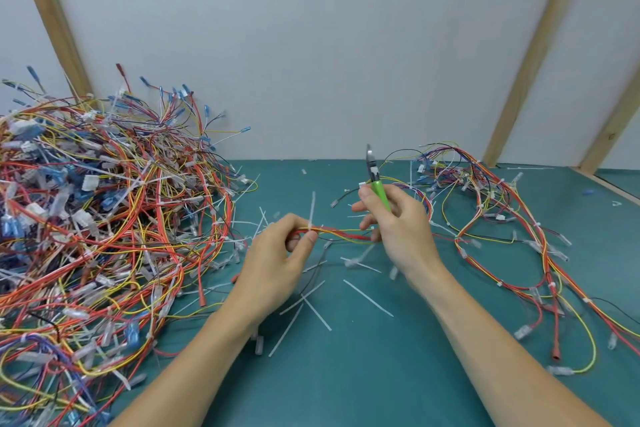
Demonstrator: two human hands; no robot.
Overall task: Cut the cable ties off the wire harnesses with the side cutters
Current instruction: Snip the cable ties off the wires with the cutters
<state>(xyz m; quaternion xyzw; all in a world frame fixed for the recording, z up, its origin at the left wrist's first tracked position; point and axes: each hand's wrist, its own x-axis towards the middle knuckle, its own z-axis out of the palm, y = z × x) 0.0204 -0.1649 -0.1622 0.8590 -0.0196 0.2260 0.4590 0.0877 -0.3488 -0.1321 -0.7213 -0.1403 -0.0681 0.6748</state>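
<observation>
Green-handled side cutters (377,180) sit in the right hand (398,218), fingers curled round the handles, the metal nose pointing up and away from the work. Whether the blades stand parted cannot be told at this size. The lower fingers of the same hand also steady the right end of a short wire harness (341,234) of red, yellow and dark leads.

The left hand (277,253) pinches the other end of that harness between thumb and fingers, holding it just above the counter (346,374). A white cable tie (312,210) is still fastened on the harness right at the left fingertips, its tail standing upright.

Judgement: the step in hand is presentation of the next tie for cutting; the cut itself is not yet made, since the cutters are clear of the tie. The next move calls for turning the nose down, bringing it to the tie's band beside the left fingers, and nipping the plastic only, keeping off the wire insulation and the fingertips.

Further out, cut tie strips (367,298) lie scattered on the counter below the hands. A large heap of harnesses (104,211) fills the left side; a smaller group (502,218) lies to the right. Much work appears to remain.
</observation>
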